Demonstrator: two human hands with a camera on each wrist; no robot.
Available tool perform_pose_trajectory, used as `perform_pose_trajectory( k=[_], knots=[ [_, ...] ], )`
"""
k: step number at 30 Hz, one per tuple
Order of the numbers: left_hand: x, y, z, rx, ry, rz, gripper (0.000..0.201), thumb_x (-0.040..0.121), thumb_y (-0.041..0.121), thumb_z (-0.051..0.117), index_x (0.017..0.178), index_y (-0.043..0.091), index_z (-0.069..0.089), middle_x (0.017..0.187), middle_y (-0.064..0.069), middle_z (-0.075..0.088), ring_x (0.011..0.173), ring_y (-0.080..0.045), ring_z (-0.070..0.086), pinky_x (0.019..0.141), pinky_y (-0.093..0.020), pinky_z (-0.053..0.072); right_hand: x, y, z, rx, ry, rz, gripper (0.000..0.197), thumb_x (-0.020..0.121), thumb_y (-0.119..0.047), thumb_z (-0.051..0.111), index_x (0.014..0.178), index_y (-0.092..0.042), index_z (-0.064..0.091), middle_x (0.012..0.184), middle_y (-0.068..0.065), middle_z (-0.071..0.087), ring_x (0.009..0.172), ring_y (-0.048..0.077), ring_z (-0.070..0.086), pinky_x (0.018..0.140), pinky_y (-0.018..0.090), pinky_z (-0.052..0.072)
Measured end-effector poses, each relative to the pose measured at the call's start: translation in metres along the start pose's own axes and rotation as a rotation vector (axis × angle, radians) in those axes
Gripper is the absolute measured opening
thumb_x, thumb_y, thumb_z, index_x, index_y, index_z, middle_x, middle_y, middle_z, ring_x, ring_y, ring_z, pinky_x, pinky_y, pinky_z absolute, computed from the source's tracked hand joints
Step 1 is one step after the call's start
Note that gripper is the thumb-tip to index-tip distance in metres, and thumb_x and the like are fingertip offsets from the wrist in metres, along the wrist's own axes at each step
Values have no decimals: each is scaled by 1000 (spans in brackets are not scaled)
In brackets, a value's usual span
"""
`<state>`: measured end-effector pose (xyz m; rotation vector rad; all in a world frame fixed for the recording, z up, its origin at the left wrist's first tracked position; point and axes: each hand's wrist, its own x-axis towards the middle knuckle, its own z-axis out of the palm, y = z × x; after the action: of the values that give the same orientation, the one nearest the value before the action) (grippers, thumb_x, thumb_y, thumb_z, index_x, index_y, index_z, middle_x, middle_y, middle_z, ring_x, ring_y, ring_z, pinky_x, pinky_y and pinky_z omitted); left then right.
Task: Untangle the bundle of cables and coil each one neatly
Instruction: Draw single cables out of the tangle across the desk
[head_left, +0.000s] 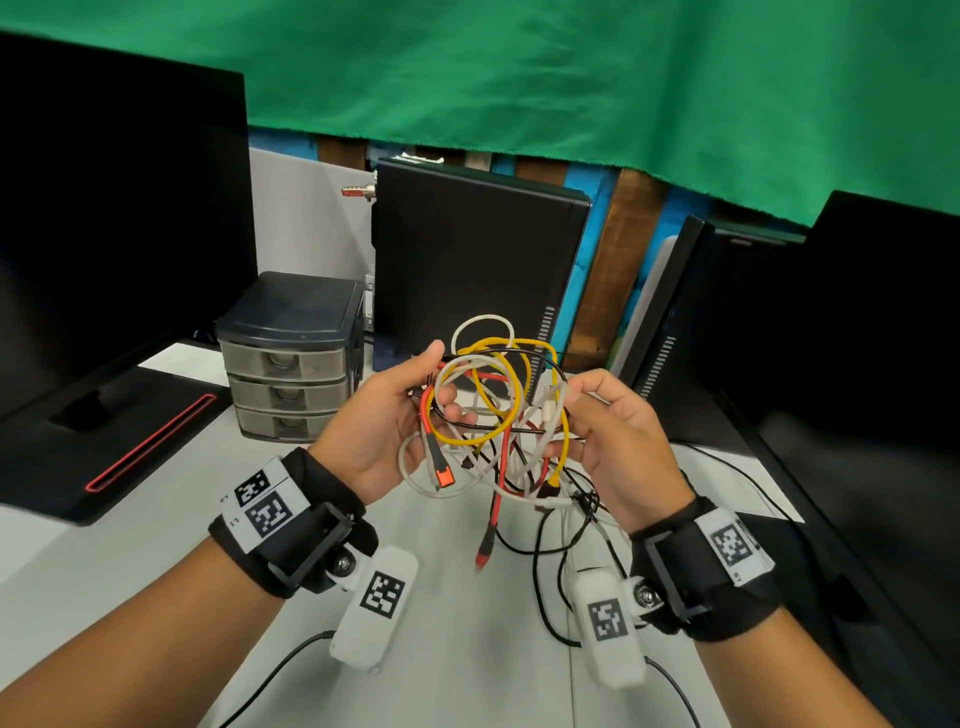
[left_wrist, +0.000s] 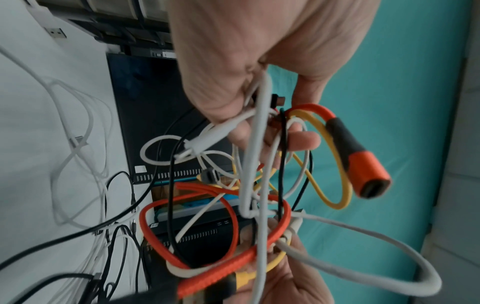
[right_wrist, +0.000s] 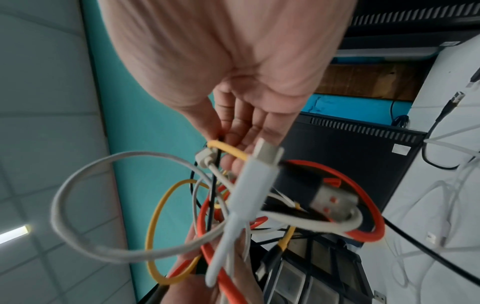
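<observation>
A tangled bundle of cables (head_left: 498, 410) hangs in the air between both hands above the white desk (head_left: 156, 571). It mixes a yellow cable (head_left: 467, 442), a red-orange braided cable (head_left: 496, 499), white cables (head_left: 483, 318) and thin black ones. My left hand (head_left: 444, 379) grips the bundle's left side, thumb on top, and an orange plug (left_wrist: 363, 164) dangles below its fingers. My right hand (head_left: 569, 415) pinches strands on the right side. In the right wrist view a white connector (right_wrist: 262, 162) lies across the right hand's fingers (right_wrist: 241, 131).
A small grey drawer unit (head_left: 291, 358) and a black PC tower (head_left: 467, 249) stand behind the hands. Dark monitors flank the desk at left (head_left: 119, 208) and right (head_left: 857, 338). Loose black and white cables (head_left: 550, 597) trail over the desk under the bundle.
</observation>
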<state>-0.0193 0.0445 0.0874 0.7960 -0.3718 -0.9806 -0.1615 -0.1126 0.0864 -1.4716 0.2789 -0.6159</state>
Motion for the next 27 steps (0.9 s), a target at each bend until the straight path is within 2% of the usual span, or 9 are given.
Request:
perform_pose_trajectory(
  k=[4, 6, 8, 11, 14, 18, 22, 25, 27],
  knots=[
    [-3, 0, 1, 18, 3, 5, 30, 87, 28, 57, 101, 1, 63, 74, -7, 63, 50, -13, 57, 54, -27, 56, -1, 1, 1, -38, -22, -34, 13, 100, -3, 49, 91, -7, 59, 81, 5, 71, 76, 19, 67, 66, 33, 57],
    [-3, -1, 2, 5, 10, 9, 33, 87, 24, 58, 109, 1, 67, 86, -9, 73, 53, -13, 58, 57, -26, 57, 0, 2, 0, -42, -8, -47, 13, 99, -4, 49, 92, -6, 59, 78, 6, 70, 74, 19, 66, 68, 37, 56],
    [-2, -2, 1, 16, 19, 31, 32, 94, 21, 54, 116, 1, 65, 91, -9, 74, 60, -14, 63, 62, -27, 59, 1, 3, -2, -39, 20, -63, 11, 99, -6, 50, 94, -4, 60, 75, 7, 66, 72, 20, 64, 69, 40, 54],
    [-2, -3, -2, 37, 28, 57, 24, 100, 16, 49, 110, 2, 66, 86, -8, 71, 69, -15, 67, 71, -29, 62, 2, 1, -8, -48, 42, -89, 11, 99, -7, 51, 93, -3, 60, 69, 1, 65, 69, 17, 64, 67, 38, 53],
    [-2, -5, -1, 36, -4, 55, 22, 97, 16, 52, 109, 4, 65, 83, -6, 70, 68, -14, 66, 75, -30, 61, 0, -2, -11, -25, 26, -103, 10, 97, -8, 52, 91, -4, 58, 64, -3, 65, 68, 14, 65, 68, 35, 55],
    [-2, -8, 0, 17, -21, 58, 31, 87, 23, 59, 111, 5, 66, 83, -6, 69, 65, -13, 64, 72, -29, 60, -2, -2, -13, 14, 15, -105, 12, 94, -10, 54, 83, -6, 58, 58, -5, 59, 60, 12, 60, 59, 27, 53],
    [-1, -10, 0, -2, -24, 63, 28, 86, 25, 59, 104, 7, 70, 81, -5, 69, 63, -12, 64, 68, -27, 59, -3, -2, -16, -29, 10, -87, 14, 92, -14, 58, 79, -9, 61, 56, -1, 46, 48, 9, 46, 45, 19, 38],
    [0, -9, -3, 20, -35, 59, 22, 88, 26, 59, 95, 7, 69, 78, -4, 67, 60, -10, 62, 69, -27, 60, -3, -3, -19, -23, -35, -83, 20, 82, -32, 70, 79, -12, 65, 59, 2, 48, 52, 11, 44, 47, 20, 39],
    [1, -8, -4, 31, -55, 54, 21, 91, 26, 58, 93, 9, 70, 77, -2, 61, 54, -8, 55, 66, -26, 59, -4, -3, -21, -66, -56, -104, 22, 82, -34, 70, 80, -12, 67, 61, 4, 55, 56, 13, 49, 51, 21, 43]
  ],
)
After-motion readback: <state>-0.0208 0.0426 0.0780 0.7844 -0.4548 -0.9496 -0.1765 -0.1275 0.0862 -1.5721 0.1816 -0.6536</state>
